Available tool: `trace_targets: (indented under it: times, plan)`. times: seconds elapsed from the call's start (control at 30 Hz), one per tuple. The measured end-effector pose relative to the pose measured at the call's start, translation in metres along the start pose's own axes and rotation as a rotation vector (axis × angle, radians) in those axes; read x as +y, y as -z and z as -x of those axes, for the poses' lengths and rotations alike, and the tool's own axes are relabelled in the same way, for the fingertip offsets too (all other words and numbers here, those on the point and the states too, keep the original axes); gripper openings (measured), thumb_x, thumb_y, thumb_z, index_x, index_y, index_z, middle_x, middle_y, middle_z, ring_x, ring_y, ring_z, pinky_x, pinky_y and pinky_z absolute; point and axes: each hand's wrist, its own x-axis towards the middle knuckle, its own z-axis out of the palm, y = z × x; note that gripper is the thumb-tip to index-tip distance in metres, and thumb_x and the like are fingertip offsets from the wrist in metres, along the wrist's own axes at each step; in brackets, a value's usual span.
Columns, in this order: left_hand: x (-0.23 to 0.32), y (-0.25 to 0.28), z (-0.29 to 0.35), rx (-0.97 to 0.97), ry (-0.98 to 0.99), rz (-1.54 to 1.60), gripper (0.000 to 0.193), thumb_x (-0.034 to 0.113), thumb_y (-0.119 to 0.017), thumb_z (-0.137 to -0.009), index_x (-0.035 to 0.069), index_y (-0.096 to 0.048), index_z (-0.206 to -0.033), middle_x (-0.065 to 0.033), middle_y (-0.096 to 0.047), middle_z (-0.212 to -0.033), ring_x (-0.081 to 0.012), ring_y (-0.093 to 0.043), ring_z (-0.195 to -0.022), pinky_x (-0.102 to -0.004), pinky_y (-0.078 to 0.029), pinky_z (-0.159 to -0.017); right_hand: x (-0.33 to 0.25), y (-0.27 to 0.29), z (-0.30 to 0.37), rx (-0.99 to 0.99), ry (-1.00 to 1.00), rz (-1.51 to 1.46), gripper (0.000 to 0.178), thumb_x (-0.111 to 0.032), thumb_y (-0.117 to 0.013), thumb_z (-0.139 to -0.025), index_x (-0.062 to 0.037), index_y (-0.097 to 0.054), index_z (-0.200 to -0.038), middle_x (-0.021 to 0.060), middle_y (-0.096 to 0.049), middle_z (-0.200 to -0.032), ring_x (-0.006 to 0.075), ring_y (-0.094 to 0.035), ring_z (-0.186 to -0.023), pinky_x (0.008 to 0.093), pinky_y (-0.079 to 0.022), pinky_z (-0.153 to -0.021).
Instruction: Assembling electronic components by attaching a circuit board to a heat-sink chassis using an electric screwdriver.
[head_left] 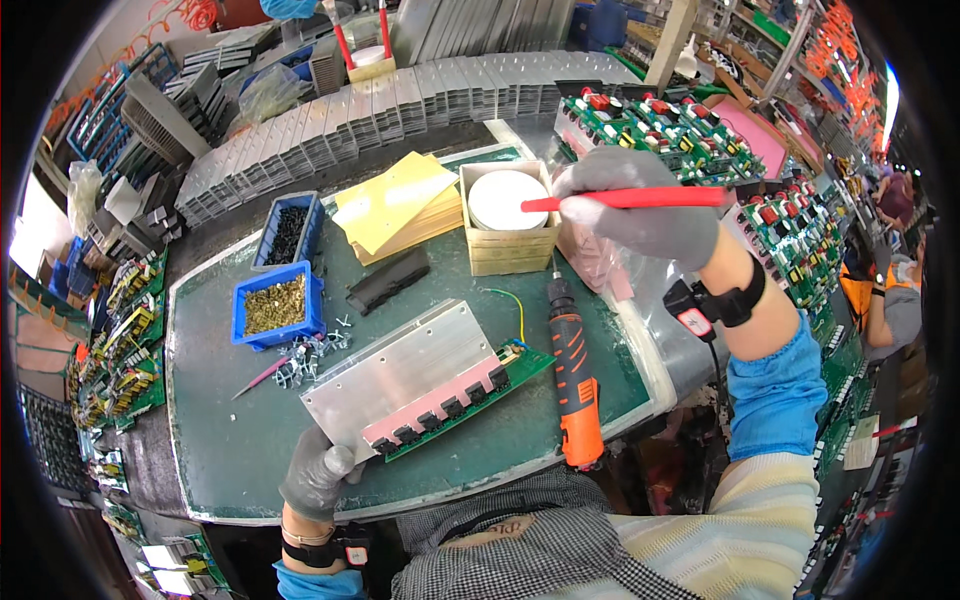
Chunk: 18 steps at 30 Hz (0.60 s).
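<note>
My left hand, in a grey glove, grips the lower left end of a silver metal heatsink plate. A pink strip and a row of black components run along the plate's near edge, beside a green circuit board. My right hand, also gloved, is closed on a red-handled stick. The stick's left end reaches over a round white tub, which sits in a wooden box; whether its tip touches the contents I cannot tell. An orange and black power screwdriver lies right of the plate.
Yellow sheets are stacked left of the box. Two blue bins hold brass-coloured screws and small black parts. Loose metal clips and a black strip lie nearby. Metal plates line the back; circuit boards stand right.
</note>
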Motion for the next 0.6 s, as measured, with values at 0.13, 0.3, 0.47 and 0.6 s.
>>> trace_targets:
  times: [0.13,0.3,0.47,0.6]
  plan:
    - [-0.008,0.001,-0.001,0.104,-0.024,-0.044,0.101,0.090,-0.068,-0.065,-0.004,-0.062,-0.104,-0.0011,-0.057,-0.071,-0.0085,-0.050,-0.057,-0.0239,-0.037,-0.049,0.025,-0.028,-0.012,-0.069,0.090,0.066,0.021,-0.022,-0.067,-0.087,-0.0015,-0.071,-0.090,0.0176,-0.069,-0.086,0.0360,-0.067,-0.082,0.0427,-0.053,-0.075]
    - [-0.005,-0.005,0.000,0.182,-0.022,-0.077,0.100,0.092,-0.061,-0.070,-0.003,-0.063,-0.102,-0.0005,-0.058,-0.073,-0.0080,-0.050,-0.059,-0.0232,-0.038,-0.051,0.033,-0.043,-0.009,-0.086,0.252,0.309,0.023,-0.032,-0.073,-0.086,-0.0096,-0.072,-0.091,0.0106,-0.066,-0.082,0.0292,-0.066,-0.085,0.0411,-0.050,-0.077]
    - [0.000,-0.006,0.000,0.149,-0.059,-0.125,0.100,0.091,-0.057,-0.074,-0.003,-0.064,-0.105,-0.0003,-0.058,-0.073,-0.0078,-0.049,-0.060,-0.0230,-0.038,-0.053,0.026,-0.042,0.001,-0.089,0.352,0.527,0.023,-0.035,-0.073,-0.086,-0.0133,-0.069,-0.092,0.0057,-0.064,-0.084,0.0253,-0.063,-0.091,0.0395,-0.047,-0.085]
    - [0.000,-0.009,0.001,0.170,-0.085,-0.126,0.097,0.089,-0.056,-0.077,-0.003,-0.064,-0.106,-0.0003,-0.058,-0.073,-0.0078,-0.049,-0.060,-0.0233,-0.037,-0.053,0.023,-0.043,0.004,-0.041,0.373,0.548,0.023,-0.036,-0.072,-0.085,-0.0137,-0.067,-0.091,0.0055,-0.064,-0.085,0.0257,-0.063,-0.090,0.0396,-0.046,-0.087]
